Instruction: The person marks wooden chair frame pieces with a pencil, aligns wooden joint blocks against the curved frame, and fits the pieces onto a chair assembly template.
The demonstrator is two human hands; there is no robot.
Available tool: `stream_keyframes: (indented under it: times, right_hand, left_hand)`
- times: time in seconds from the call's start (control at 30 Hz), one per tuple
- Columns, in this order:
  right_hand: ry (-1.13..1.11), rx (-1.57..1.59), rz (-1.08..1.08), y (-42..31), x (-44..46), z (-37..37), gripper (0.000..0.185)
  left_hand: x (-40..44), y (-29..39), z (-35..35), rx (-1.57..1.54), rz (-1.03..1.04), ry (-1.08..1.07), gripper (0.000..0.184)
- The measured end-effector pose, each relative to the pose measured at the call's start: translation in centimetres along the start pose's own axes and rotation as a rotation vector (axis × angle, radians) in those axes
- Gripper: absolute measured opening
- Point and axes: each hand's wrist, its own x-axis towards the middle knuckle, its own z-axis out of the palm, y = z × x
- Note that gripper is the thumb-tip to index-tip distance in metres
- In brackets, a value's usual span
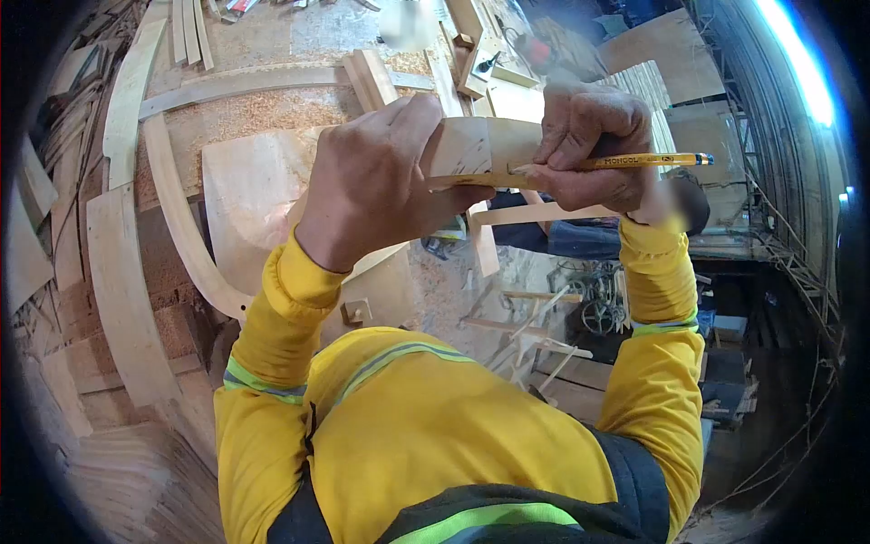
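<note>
A yellow pencil (648,160) marked MONGOL is pinched in my right hand (594,136), its tip pointing left and its dark eraser end to the right. The tip meets or nearly touches a pale wooden piece (462,145) raised in front of me. My left hand (367,177) is closed around the left end of that piece, its fingers mostly hidden. A line runs across the wood's face between my hands. Part of the right hand also rests against the piece.
A worktable (263,118) strewn with sawdust carries long boards and a curved wooden strip (186,218). Wooden blocks and a frame (485,68) lie beyond my hands. A person in dark blue clothing (575,238) is partly hidden behind my right wrist. Planks are stacked at left.
</note>
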Motion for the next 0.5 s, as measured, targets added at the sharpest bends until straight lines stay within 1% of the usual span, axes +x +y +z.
stream_keyframes:
  times: [0.13, 0.23, 0.33, 0.4, 0.43, 0.5]
  right_hand:
    - [0.059, 0.020, -0.003, 0.2, 0.0, 0.3, 0.024]
    - [-0.075, -0.043, -0.050, 0.1, 0.4, -0.4, 0.023]
    - [0.128, 0.176, 0.050, 0.6, 0.0, -0.2, 0.022]
    - [0.141, 0.226, 0.131, 0.2, 0.3, -0.2, 0.020]
    - [0.144, 0.250, 0.171, 0.0, 0.6, -0.2, 0.019]
    - [0.100, 0.144, 0.190, -0.9, 1.5, 0.5, 0.019]
  left_hand:
    - [0.0, -0.1, 0.0, 0.028, 0.006, -0.005, 0.060]
    - [0.0, -0.4, 0.0, -0.007, 0.020, 0.008, 0.063]
    - [-0.5, -0.8, 0.0, -0.114, 0.032, 0.072, 0.065]
    - [-1.0, -1.9, 0.3, -0.202, 0.041, 0.147, 0.066]
    - [-1.4, -2.3, 0.4, -0.209, 0.018, 0.141, 0.064]
    - [-2.4, -2.9, 0.5, -0.221, -0.035, 0.132, 0.060]
